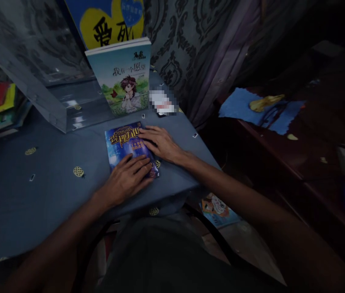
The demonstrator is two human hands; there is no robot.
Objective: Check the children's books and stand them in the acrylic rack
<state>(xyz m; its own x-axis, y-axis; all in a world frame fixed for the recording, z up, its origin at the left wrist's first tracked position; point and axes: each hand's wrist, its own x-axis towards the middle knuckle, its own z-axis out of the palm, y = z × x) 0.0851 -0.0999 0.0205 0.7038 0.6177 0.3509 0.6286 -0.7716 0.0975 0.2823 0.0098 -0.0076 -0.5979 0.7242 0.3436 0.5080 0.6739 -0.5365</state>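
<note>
The left hand [130, 174] and right hand [164, 144] rest — loosely spread — upon a blue book [120, 148] on the bench [53, 195].

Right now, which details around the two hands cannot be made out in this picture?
Head view:
Part of the blue book's lower cover: hidden by the left hand.
The right end of its large title: covered by the right hand.
What the pale item is: blurred by pixelation.
The blue-and-yellow panel's top: cut off by the upper edge; some of its lower part: behind the standing book.
</note>
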